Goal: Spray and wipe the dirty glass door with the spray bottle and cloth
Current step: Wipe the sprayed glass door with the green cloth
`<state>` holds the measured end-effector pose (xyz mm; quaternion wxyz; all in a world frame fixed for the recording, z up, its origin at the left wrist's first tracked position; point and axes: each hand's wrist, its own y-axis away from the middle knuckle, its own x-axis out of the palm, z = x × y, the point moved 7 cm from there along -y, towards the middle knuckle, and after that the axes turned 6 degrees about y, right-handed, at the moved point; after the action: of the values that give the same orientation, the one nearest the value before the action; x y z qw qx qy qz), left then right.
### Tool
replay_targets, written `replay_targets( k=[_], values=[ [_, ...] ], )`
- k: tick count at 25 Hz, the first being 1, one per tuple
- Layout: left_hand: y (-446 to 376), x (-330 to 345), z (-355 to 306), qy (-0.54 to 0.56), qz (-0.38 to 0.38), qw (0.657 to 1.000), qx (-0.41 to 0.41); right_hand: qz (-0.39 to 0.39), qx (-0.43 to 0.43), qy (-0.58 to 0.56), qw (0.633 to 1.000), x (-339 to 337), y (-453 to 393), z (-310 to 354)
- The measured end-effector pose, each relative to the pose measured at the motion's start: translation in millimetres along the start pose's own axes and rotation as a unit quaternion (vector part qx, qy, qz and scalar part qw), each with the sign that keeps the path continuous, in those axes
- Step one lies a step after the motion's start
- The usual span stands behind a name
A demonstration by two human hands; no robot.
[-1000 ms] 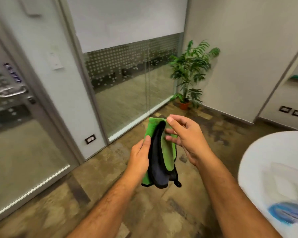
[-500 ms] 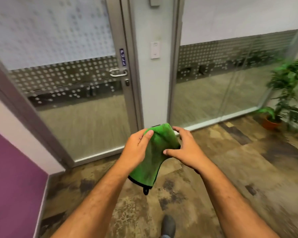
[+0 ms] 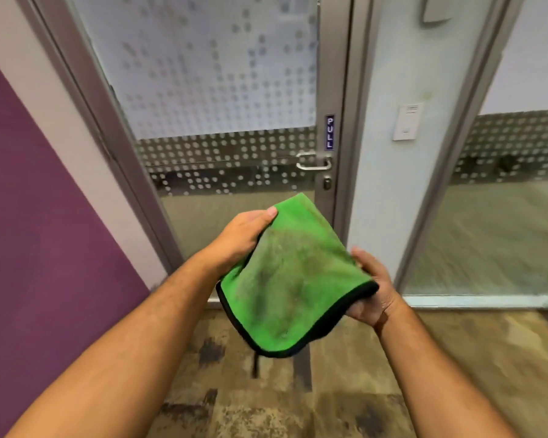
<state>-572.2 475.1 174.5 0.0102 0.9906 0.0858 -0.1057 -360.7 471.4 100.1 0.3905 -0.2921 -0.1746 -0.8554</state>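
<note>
Here, right hand (image 3: 372, 290) half hidden beneath green cloth (image 3: 290, 279).

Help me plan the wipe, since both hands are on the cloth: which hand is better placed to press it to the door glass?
Probably the left hand: it grips the green cloth's top corner, directly in front of the glass door. The right hand cups the lower edge, toward the wall panel.

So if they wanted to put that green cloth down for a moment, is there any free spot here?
No table or shelf is in view. The floor is bare from the purple wall to the glass door. Both the left hand and the right hand are busy gripping the cloth.
</note>
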Motion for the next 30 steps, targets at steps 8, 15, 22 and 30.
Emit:
replay_targets(
  k=[8,15,22,30],
  values=[
    [-92,-108,23,0.027,-0.153,0.987,-0.051,0.052,-0.101,-0.154,0.982,59,-146,-21],
    [-186,-219,23,0.144,-0.11,0.983,0.034,-0.059,-0.118,-0.097,0.987,102,-290,13],
    [-277,-375,-55,-0.056,-0.142,0.955,0.255,-0.253,-0.306,0.018,0.918,164,-392,98],
    [-384,-529,-173,-0.313,-0.349,0.801,0.371,-0.426,-0.434,0.413,0.678,182,-487,250]
  ],
)
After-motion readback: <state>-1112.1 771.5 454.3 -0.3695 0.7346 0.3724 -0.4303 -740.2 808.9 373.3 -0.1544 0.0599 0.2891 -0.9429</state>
